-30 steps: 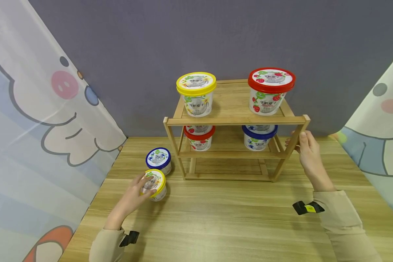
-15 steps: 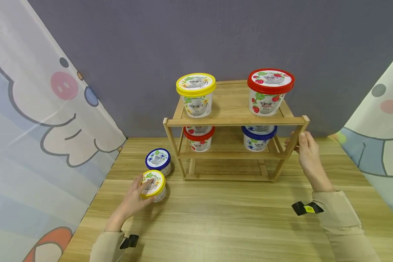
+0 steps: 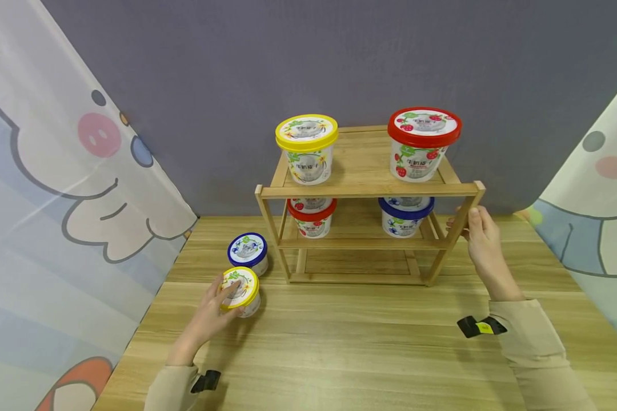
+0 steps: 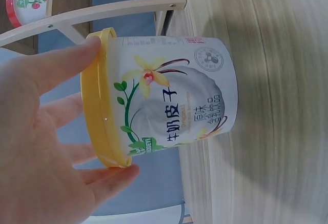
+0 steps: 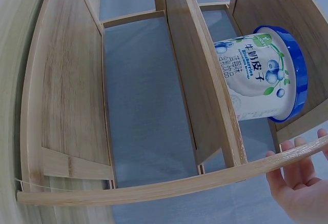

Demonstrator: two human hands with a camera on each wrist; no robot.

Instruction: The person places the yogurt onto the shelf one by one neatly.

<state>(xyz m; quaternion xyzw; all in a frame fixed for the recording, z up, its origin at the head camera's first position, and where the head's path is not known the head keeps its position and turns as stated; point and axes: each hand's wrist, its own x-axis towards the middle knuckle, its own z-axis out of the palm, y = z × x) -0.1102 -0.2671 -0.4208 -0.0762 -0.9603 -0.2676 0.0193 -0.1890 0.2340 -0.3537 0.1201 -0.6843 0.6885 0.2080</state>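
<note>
My left hand point(image 3: 213, 311) grips a yellow-lidded tub point(image 3: 240, 289) by its lid, at the left of the table. In the left wrist view the thumb and fingers curl round the rim of this vanilla-print tub point(image 4: 169, 93). Just behind it stands a blue-lidded tub point(image 3: 248, 251). At the right, my right hand point(image 3: 483, 237) holds the front right post of a wooden shelf rack point(image 3: 362, 189). The right wrist view shows its fingers point(image 5: 292, 170) curled behind that post, near a blueberry-print tub point(image 5: 256, 75) on the middle shelf.
On the rack's top shelf stand a yellow-lidded tub point(image 3: 308, 148) at left and a red-lidded tub point(image 3: 424, 142) at right. The middle shelf bears a red-lidded tub point(image 3: 312, 220) and a blue-lidded tub point(image 3: 405, 220). Behind is a grey wall point(image 3: 226, 85), with cartoon-print curtains point(image 3: 41, 240) at both sides.
</note>
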